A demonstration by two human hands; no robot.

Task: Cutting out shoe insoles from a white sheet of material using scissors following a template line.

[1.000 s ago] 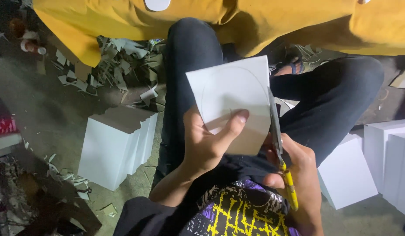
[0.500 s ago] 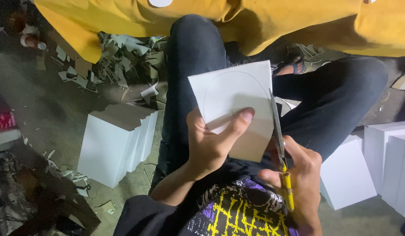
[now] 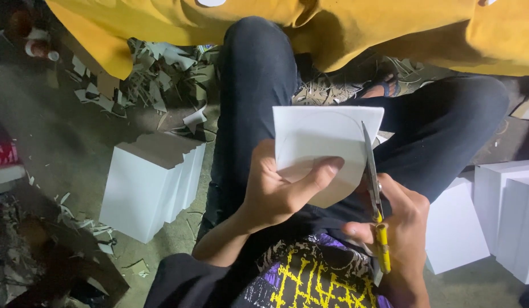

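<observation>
1. White card sheet (image 3: 324, 149) with a curved line drawn on it — held up over the person's lap, above dark jeans (image 3: 259, 97).
2. Left hand (image 3: 279, 191) grips the sheet from below, thumb pressed across its face, fingers (image 3: 318, 177) closed on it.
3. Right hand (image 3: 401, 236) holds yellow-handled scissors (image 3: 374, 194), fingers wrapped through the grips — blades run up along the sheet's right edge.
4. Stack of white cards (image 3: 153, 185) stands on the floor to the left; more white stacks (image 3: 504, 214) stand on the right.
5. Paper scraps (image 3: 156, 74) litter the floor beyond, beside yellow cloth (image 3: 390, 28).
</observation>
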